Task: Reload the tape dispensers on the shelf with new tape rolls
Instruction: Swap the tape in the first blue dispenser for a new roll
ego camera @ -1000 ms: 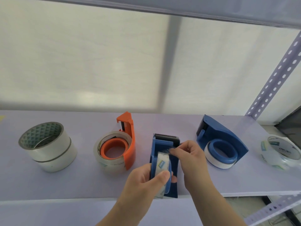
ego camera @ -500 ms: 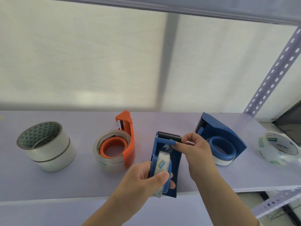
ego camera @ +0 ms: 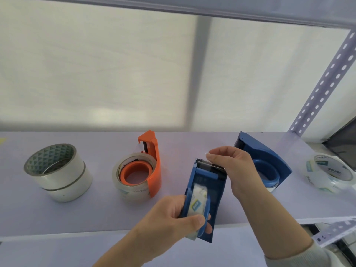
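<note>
Bare hands, seemingly pale-grey sleeve [ego camera: 308,257]

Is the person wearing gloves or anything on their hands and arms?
No gloves. The left hand and right hand are bare, with no rings or watch showing. The left forearm is bare too. Only the right arm shows clothing: a light grey-white sleeve cuff.

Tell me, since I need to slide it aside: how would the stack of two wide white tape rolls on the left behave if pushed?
The stack of two wide white tape rolls stands on its flat end on the lavender shelf, so it would probably slide, not roll. A visible seam between the rolls suggests the top one could shift off. Hollow cores hint at modest weight.
</note>
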A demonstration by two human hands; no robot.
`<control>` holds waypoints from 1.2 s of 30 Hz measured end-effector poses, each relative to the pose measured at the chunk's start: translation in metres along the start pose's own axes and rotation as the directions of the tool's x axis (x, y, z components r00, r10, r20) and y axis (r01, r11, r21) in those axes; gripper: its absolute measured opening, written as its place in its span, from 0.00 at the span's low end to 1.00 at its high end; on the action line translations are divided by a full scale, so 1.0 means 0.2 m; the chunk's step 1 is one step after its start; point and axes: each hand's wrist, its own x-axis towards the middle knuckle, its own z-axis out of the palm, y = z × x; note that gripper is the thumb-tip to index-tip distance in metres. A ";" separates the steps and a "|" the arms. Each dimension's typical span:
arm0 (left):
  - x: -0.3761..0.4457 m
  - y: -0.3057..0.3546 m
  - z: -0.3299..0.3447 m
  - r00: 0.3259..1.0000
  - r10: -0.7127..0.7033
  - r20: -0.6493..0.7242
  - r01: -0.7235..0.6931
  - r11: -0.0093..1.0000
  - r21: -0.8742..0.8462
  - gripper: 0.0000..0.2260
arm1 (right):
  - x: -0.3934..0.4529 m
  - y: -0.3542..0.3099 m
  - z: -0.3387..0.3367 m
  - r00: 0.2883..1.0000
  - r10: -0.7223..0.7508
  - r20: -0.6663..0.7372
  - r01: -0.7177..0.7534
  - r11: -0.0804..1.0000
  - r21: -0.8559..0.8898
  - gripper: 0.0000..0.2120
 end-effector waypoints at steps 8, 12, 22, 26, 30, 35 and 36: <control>-0.01 0.00 0.01 0.996 -0.085 0.039 0.081 0.993 0.090 0.14 | 0.06 -0.02 -0.01 0.996 0.077 -0.052 -0.070 0.991 0.112 0.03; -0.01 0.00 0.01 0.997 -0.073 0.020 0.071 0.992 0.100 0.13 | 0.10 -0.01 -0.02 0.992 0.099 -0.075 -0.088 0.986 0.141 0.02; -0.02 -0.01 0.00 0.996 -0.077 0.043 0.077 0.997 -0.010 0.09 | 0.15 -0.01 -0.06 0.985 0.134 -0.109 -0.096 0.949 0.299 0.05; -0.02 -0.02 -0.01 0.996 -0.089 0.030 0.092 0.988 -0.121 0.14 | 0.15 0.01 -0.08 0.992 0.112 -0.050 -0.086 0.926 0.367 0.12; -0.03 -0.03 -0.02 0.997 -0.040 -0.064 0.025 0.977 -0.211 0.10 | 0.14 0.02 -0.10 0.991 0.128 0.026 -0.125 0.874 0.469 0.19; -0.07 0.00 -0.06 0.993 0.106 -0.057 -0.114 0.980 -0.165 0.13 | 0.10 0.01 -0.08 0.966 0.246 0.085 -0.246 0.751 0.613 0.19; -0.07 0.00 -0.07 0.991 0.121 -0.053 -0.128 0.977 -0.170 0.16 | 0.09 0.02 -0.08 0.957 0.273 0.100 -0.272 0.720 0.638 0.18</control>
